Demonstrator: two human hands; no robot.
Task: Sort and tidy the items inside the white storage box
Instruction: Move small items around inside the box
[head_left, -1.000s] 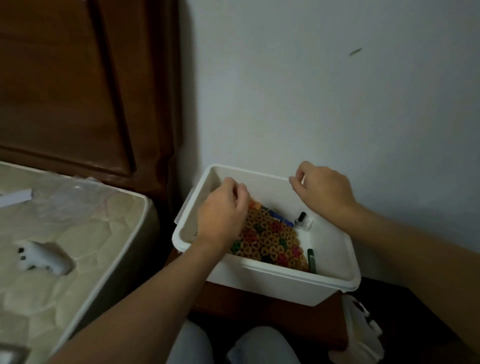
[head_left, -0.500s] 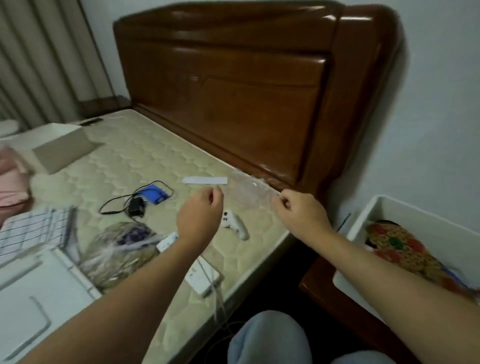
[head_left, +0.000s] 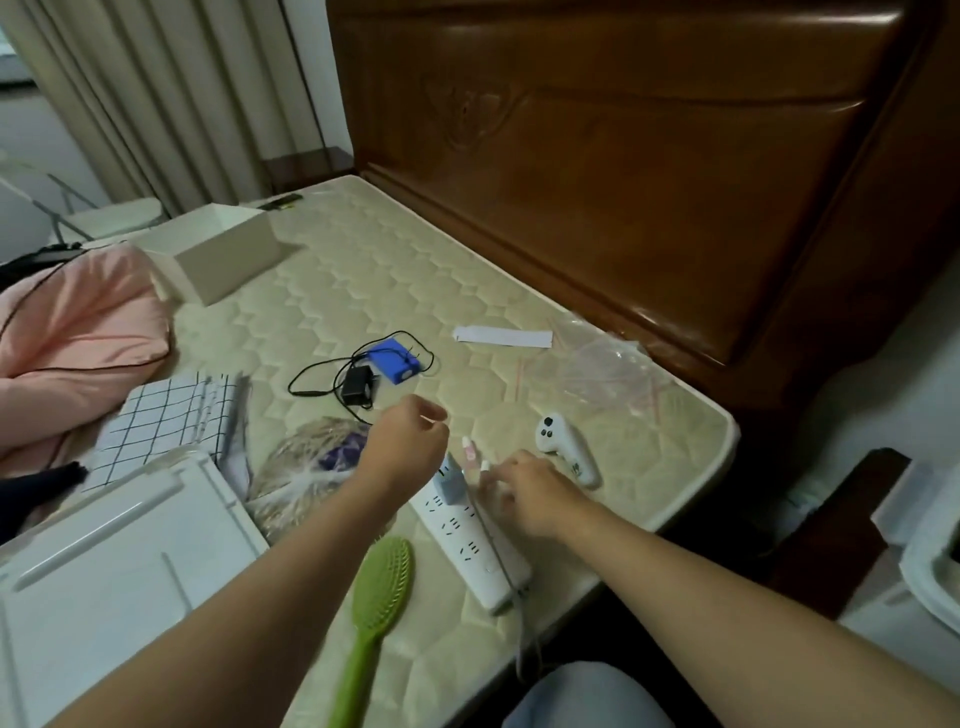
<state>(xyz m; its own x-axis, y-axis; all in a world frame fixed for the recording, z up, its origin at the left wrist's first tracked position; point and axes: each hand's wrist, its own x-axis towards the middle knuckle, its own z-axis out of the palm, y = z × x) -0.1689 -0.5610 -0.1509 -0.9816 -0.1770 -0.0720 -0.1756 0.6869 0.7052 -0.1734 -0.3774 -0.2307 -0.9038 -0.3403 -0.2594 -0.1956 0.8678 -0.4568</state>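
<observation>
Both hands are hovering over the bed (head_left: 363, 291). Left hand (head_left: 410, 447) grip is curled together; whether it is holding anything is unclear. Right hand (head_left: 524, 493) fingers are blurred, grip indeterminable, just above the power strip (head_left: 467, 540). White storage box (head_left: 935, 571) is sitting at far right edge.

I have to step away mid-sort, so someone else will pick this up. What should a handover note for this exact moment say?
Left hand: over the mattress, fingers curled; whether it holds anything cannot be told.
Right hand: blurred, at the small pale items near the power strip; grip unclear.
White storage box: only its corner shows at the right edge, contents hidden.
Done: cannot be judged from this view.
Left: check the box and sort what remains.
</observation>
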